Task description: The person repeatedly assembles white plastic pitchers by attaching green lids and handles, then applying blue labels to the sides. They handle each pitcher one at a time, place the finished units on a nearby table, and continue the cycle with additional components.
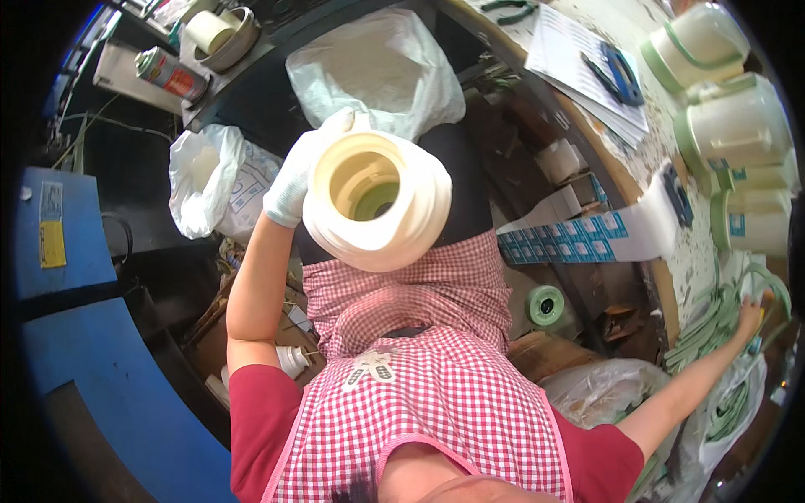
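A cramped workspace surrounds you, with blue machine panels point(142, 386) on your left and a speckled workbench point(599, 21) curving along your right. Beyond your lap sits an opened white plastic bag point(377, 75), with a smaller white bag point(201, 172) to its left and a spray can point(172, 74) farther left, near a round bowl point(239, 52).

Your gloved left hand point(314, 163) is closed around the far left side of a cream container point(419, 197), holding it up above your lap, in front of your checked apron point(453, 373). Its round mouth faces up toward you, and inside you can see a green bottom with a dark spot at its middle.

Your right arm stretches far out to the side, and your right hand point(749, 317) is at a heap of green strips point(708, 327); it is too small there to tell whether your fingers grip one.

Past that hand, pale containers with green trim point(738, 121) stand along the bench. Papers point(562, 50) lie farther up it with a blue-handled tool point(620, 75) on top, and a strip of blue labels point(579, 239) droops over the near edge.
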### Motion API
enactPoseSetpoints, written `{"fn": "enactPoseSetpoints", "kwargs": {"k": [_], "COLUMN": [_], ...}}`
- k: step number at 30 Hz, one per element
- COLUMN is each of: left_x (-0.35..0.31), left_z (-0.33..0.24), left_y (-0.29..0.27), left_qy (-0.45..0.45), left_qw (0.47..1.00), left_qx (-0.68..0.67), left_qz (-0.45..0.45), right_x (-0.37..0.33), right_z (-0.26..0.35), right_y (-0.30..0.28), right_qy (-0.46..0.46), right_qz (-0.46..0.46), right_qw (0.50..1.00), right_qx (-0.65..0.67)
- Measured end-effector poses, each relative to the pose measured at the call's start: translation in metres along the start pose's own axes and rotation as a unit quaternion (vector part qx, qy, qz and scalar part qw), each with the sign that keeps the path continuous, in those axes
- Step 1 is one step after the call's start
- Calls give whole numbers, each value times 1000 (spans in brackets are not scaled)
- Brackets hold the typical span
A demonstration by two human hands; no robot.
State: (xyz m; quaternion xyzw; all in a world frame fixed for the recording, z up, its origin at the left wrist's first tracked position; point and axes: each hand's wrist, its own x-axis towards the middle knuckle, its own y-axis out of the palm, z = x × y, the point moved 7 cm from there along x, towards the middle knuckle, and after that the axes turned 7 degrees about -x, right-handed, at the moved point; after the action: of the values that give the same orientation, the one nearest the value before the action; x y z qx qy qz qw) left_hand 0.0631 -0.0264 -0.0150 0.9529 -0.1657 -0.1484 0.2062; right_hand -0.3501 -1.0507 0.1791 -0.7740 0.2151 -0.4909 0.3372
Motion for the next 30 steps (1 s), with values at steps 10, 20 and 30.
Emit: {"fn": "enactPoseSetpoints", "kwargs": {"k": [10,20,30], "left_x": [-26,-91,-85], "left_z": [-98,-77,-40], "left_y": [65,35,46], "left_qy": [232,112,193], "left_qw": [945,984,949], "left_qx": [228,-100,-209], "left_qz": [-20,-91,-138], "right_x": [-247,-459,-467], "right_z": [452,642,632], "right_y": [-334,-488,-471], "right_qy": [-266,-76,-48], "right_qz": [215,653,602], "right_qw": [465,-8,170], "right_qx": [816,754,779]}}
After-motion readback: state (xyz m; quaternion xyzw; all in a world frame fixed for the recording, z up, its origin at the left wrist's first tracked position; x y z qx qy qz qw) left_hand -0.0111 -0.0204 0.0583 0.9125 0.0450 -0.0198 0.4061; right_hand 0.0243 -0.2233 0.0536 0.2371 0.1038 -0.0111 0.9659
